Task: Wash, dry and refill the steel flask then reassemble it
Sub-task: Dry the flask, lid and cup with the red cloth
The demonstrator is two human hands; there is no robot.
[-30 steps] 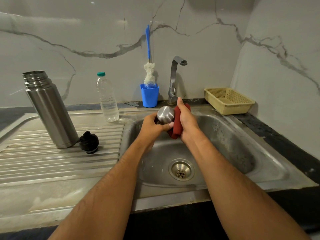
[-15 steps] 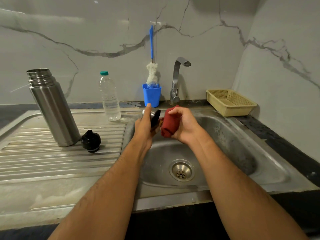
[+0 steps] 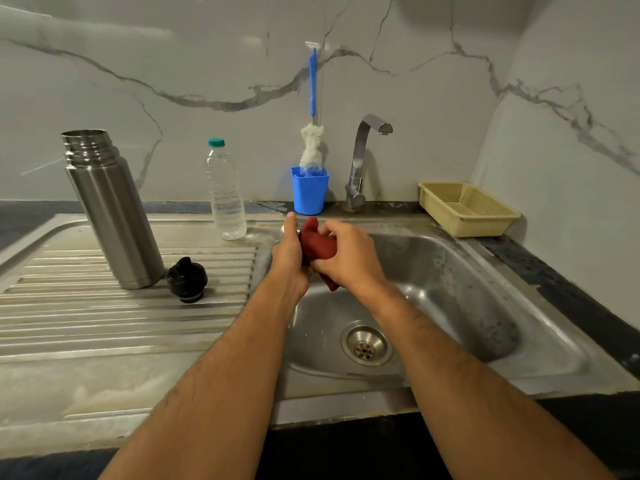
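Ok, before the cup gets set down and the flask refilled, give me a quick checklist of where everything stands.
1. Steel cup held by left hand: ok, though mostly hidden.
2. Red cloth gripped by right hand, against the cup: ok.
3. Cup dry: cannot tell.
4. Flask body upright and open on the drainboard: ok.
5. Black stopper beside the flask, within easy reach: ok.
6. Water bottle capped, standing, water inside: ok.
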